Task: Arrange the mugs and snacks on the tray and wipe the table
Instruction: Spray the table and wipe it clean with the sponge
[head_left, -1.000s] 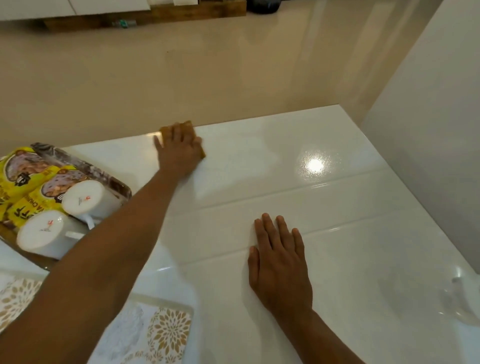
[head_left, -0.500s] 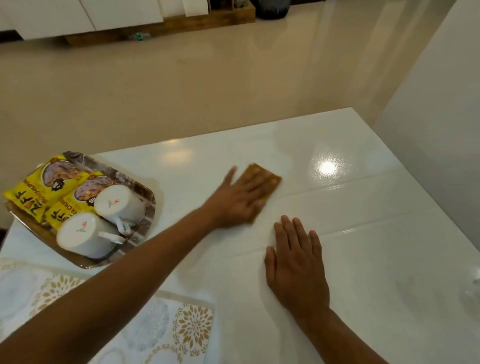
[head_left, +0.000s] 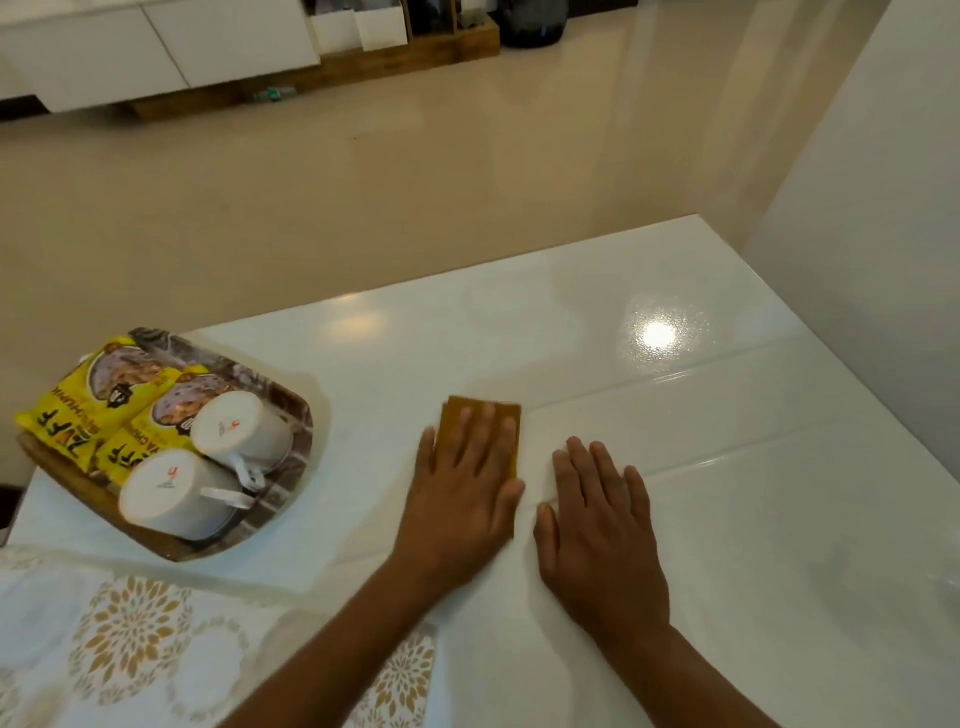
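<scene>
Mugs and snacks gathered on tray at left edge of glossy white tabletop (head_left: 675, 519). Dark patterned rectangular tray (head_left: 298, 415) sitting near tabletop's left end, well apart from both hands. Two white ceramic mugs lying on their sides on it: far white mug (head_left: 236, 431) just behind near white mug (head_left: 171, 491), handles pointing right, near one touching or almost touching far one. Two yellow printed snack packets to left of mugs: outer yellow packet (head_left: 83, 410) at tray's left side, inner yellow packet (head_left: 150, 431) beside it and partly tucked under far mug.

Mustard-brown flat rectangular cloth (head_left: 457, 410) lying on tabletop at centre, far edge showing beyond fingertips. Left hand (head_left: 462, 493) pressed flat on cloth, fingers (head_left: 488, 431) straight and together, thumb out to right, nothing curled round cloth. Right hand (head_left: 597, 525) resting palm-down on bare tabletop just beside left hand, fingers straight and slightly spread, holding nothing; hands close but not touching.

White placemat with gold floral print (head_left: 130, 639) at near left corner, under left forearm. Bright lamp glare (head_left: 658, 335) on tabletop at far right. Beige floor (head_left: 363, 182) beyond, with white cabinets (head_left: 156, 47) along far wall.
</scene>
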